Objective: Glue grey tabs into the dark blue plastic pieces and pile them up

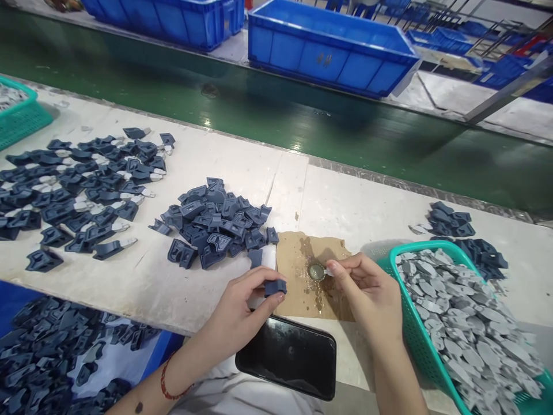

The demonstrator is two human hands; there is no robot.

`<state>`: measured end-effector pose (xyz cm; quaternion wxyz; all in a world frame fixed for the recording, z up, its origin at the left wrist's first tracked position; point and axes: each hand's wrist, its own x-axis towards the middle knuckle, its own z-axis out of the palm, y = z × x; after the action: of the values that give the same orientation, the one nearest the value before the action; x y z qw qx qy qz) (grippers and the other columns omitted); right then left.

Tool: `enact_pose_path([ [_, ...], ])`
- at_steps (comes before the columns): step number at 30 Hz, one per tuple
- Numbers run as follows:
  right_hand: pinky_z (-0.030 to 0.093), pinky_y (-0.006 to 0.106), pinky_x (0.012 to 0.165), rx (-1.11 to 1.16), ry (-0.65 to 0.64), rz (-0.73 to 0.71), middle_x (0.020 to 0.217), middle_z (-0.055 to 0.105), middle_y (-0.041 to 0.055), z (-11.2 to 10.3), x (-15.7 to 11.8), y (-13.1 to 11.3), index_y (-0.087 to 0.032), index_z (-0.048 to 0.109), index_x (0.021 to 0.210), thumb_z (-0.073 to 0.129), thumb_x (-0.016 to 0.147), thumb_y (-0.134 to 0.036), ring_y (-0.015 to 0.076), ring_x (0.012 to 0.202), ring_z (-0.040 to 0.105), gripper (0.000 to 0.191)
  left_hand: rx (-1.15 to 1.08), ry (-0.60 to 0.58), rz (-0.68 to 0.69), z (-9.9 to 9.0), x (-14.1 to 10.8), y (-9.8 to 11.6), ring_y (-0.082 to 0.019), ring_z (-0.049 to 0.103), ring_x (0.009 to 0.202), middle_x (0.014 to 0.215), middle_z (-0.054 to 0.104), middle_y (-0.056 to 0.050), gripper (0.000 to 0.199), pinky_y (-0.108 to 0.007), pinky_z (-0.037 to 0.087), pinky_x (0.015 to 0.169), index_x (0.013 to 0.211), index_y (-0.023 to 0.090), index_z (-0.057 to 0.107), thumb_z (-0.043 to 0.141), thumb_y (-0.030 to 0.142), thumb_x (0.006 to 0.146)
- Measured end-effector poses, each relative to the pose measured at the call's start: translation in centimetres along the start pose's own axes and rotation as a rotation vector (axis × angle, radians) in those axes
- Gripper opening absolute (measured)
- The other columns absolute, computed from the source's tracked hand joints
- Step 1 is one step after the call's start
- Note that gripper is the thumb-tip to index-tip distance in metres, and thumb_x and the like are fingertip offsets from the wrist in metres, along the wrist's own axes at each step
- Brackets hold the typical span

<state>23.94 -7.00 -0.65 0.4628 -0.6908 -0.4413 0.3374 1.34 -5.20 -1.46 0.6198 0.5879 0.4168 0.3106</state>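
Note:
Between the thumb and fingers of my left hand (242, 302) is a dark blue plastic part (275, 287), held just left of a piece of brown cardboard (294, 288). My right hand (367, 288) pinches a small light grey piece (329, 271), mostly covered by the fingertips. It is close beside a small round dish of clear liquid (317, 271) on the wet-spotted cardboard; I cannot tell whether they touch. Just below my hands lies a black smartphone (289, 354). A heap of dark blue parts (216, 222) rests left of the cardboard.
At right stands a green basket (395, 259) full of grey pieces, with more dark blue parts (449, 222) behind it. Joined blue-and-grey parts (86, 190) spread over the left. A blue bin (166, 351) sits lower left. Beyond runs a green belt (242, 109) with blue crates (319, 55) behind.

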Motion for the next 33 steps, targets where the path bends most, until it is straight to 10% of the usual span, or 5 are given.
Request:
enact_pose_path([
  [15, 0.046, 0.025, 0.061, -0.155, -0.055, -0.095, 0.075, 0.068, 0.0007, -0.4, 0.1, 1.0, -0.022, 0.067, 0.090, 0.062, 0.100, -0.043, 0.0152, 0.067, 0.061, 0.024, 0.053, -0.086, -0.071, 0.0, -0.3, 0.2, -0.016, 0.064, 0.088, 0.102, 0.071, -0.003, 0.017, -0.020, 0.048, 0.066, 0.111, 0.023, 0.069, 0.058, 0.032, 0.102],
  [33, 0.044, 0.029, 0.069, -0.697, -0.126, -0.637, 0.082, 0.065, 0.0011, -0.4, 0.1, 1.4, -0.022, 0.056, 0.095, 0.049, 0.108, -0.022, 0.0183, 0.076, 0.061, 0.015, 0.106, -0.158, -0.102, -0.1, -0.3, 0.3, -0.015, 0.060, 0.081, 0.100, 0.069, -0.001, 0.016, -0.023, 0.045, 0.068, 0.109, 0.024, 0.064, 0.052, 0.034, 0.105],
])
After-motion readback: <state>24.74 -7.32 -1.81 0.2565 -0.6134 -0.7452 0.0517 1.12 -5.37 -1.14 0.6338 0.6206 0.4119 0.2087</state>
